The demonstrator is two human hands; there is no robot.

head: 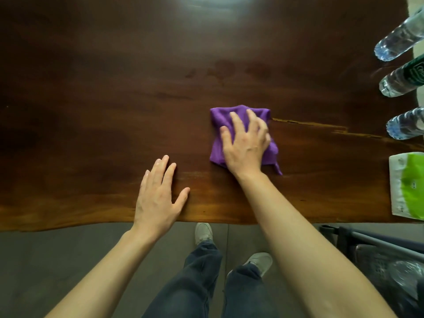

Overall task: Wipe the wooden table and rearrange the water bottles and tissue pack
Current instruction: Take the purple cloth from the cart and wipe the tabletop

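The right hand's fingers (237,121) lie spread and flat on a folded purple cloth (220,143) at mid-counter, pressing rather than gripping it, while the left hand (158,198) rests open and empty near the front edge of the wooden counter (114,88). The cloth looks soft and limp, so flat palm pressure should steer it best. At the right edge stand three clear water bottles (399,39) and one light, squashy tissue pack (407,187); the bottles are probably slick and best held around the middle.
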